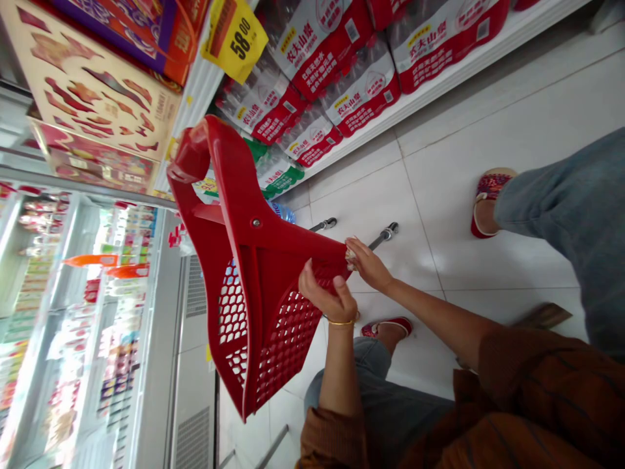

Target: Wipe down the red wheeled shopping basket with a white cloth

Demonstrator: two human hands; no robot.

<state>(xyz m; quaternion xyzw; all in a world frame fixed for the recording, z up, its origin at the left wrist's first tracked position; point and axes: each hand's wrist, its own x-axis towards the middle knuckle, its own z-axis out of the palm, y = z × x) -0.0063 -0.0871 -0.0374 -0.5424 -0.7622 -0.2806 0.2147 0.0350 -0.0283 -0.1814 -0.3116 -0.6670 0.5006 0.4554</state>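
Note:
A red plastic shopping cart (288, 234) with honeycomb mesh sides slants across the middle of the tilted view. Its thick handle (195, 153) is at the upper left, and metal legs with casters (389, 230) reach over the floor. My right hand (368, 262) has its fingers curled at the cart's near end. A small pale thing shows at those fingertips, too small to name. Beside the mesh side is my left hand (329, 296), thumb and fingers apart, with a gold bracelet (342, 322) at the wrist. Whether it touches the mesh I cannot tell.
Shrink-wrapped packs of bottled water (361, 94) fill a low white shelf at the top. Boxes (92, 98) lie near a yellow price tag (237, 40). Refrigerated shelves (73, 312) stand at the left. My shoes (491, 198) are on the tiled floor (469, 169).

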